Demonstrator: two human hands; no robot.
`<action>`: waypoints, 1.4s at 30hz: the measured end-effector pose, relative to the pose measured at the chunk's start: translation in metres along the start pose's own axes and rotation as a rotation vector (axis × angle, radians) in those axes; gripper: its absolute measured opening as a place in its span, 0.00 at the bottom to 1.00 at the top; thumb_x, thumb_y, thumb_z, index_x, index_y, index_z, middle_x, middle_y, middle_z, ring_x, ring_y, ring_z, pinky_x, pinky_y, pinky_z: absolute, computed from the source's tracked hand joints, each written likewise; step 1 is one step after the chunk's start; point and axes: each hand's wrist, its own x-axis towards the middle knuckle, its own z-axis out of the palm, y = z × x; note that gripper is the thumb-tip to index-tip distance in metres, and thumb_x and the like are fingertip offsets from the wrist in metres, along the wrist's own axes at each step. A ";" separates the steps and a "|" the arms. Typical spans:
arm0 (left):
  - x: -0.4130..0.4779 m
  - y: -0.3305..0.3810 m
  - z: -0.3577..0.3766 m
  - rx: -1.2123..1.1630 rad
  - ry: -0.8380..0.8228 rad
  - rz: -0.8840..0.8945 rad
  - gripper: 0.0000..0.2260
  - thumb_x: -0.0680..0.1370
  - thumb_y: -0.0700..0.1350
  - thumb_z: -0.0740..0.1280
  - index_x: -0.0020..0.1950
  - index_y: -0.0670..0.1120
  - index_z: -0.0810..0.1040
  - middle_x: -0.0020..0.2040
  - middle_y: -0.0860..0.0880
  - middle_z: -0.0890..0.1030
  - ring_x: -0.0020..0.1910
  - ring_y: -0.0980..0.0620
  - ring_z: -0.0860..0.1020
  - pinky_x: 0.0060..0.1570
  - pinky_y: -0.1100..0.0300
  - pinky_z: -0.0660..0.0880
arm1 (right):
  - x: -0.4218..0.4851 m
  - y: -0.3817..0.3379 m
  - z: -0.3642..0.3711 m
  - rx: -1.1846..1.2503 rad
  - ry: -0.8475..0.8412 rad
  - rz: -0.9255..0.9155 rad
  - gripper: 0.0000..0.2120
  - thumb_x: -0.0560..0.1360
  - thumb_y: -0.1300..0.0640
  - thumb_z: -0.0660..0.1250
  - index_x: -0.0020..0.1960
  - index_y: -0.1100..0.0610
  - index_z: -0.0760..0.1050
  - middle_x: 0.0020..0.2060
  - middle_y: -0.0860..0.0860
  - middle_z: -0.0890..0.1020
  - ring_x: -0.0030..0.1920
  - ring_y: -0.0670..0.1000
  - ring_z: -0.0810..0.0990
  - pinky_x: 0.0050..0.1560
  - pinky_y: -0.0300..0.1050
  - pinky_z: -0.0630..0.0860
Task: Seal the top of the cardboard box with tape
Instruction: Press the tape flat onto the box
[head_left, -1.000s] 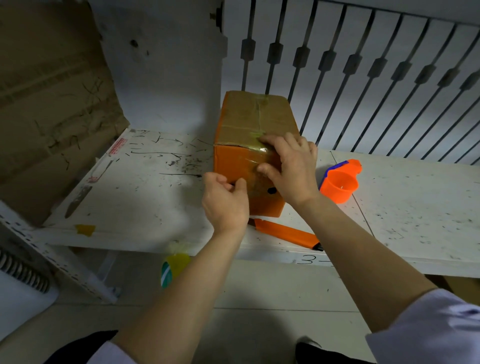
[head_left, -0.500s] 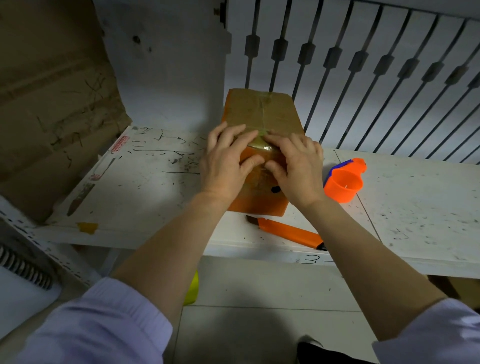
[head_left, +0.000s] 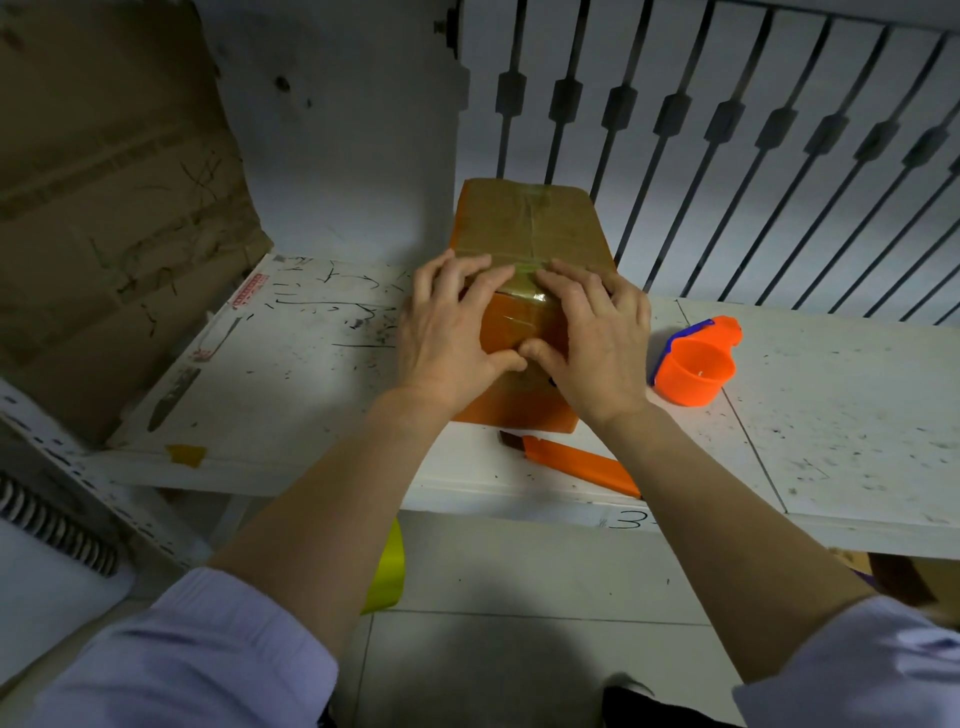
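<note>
Both hands, left (head_left: 447, 332) and right (head_left: 597, 343), fingers spread flat pressing tape (head_left: 524, 291) over cardboard box (head_left: 530, 223) edge; uneven pressure risks wrinkles, lifting.

Box (head_left: 527, 223) near face mostly hidden behind left hand (head_left: 447, 332) and right hand (head_left: 597, 343). Tape (head_left: 524, 278) end under fingers. Knife (head_left: 582, 465) tail hidden by right forearm. Yellow object (head_left: 387, 569) below table (head_left: 831, 415) partly behind left forearm, unidentifiable. Spiral binding (head_left: 52, 525) cut by left edge.
</note>
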 end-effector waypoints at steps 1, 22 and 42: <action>0.000 0.000 0.001 0.011 0.013 -0.004 0.38 0.64 0.59 0.74 0.71 0.55 0.64 0.71 0.50 0.65 0.73 0.46 0.57 0.65 0.44 0.68 | -0.001 0.000 0.002 -0.014 0.011 -0.006 0.30 0.68 0.44 0.69 0.67 0.51 0.68 0.67 0.50 0.74 0.65 0.60 0.69 0.65 0.56 0.62; -0.004 -0.002 0.005 0.063 0.012 0.037 0.40 0.64 0.58 0.74 0.72 0.54 0.61 0.73 0.49 0.64 0.74 0.45 0.56 0.68 0.42 0.65 | -0.004 0.011 0.000 -0.069 -0.041 -0.085 0.36 0.64 0.48 0.74 0.69 0.50 0.64 0.68 0.53 0.71 0.67 0.60 0.67 0.66 0.58 0.62; 0.016 0.014 -0.001 -0.104 -0.075 -0.215 0.40 0.65 0.56 0.75 0.72 0.57 0.58 0.77 0.49 0.50 0.68 0.43 0.68 0.61 0.48 0.71 | 0.010 0.016 0.000 -0.001 -0.097 0.076 0.32 0.69 0.44 0.69 0.70 0.42 0.61 0.71 0.54 0.65 0.73 0.62 0.55 0.66 0.65 0.66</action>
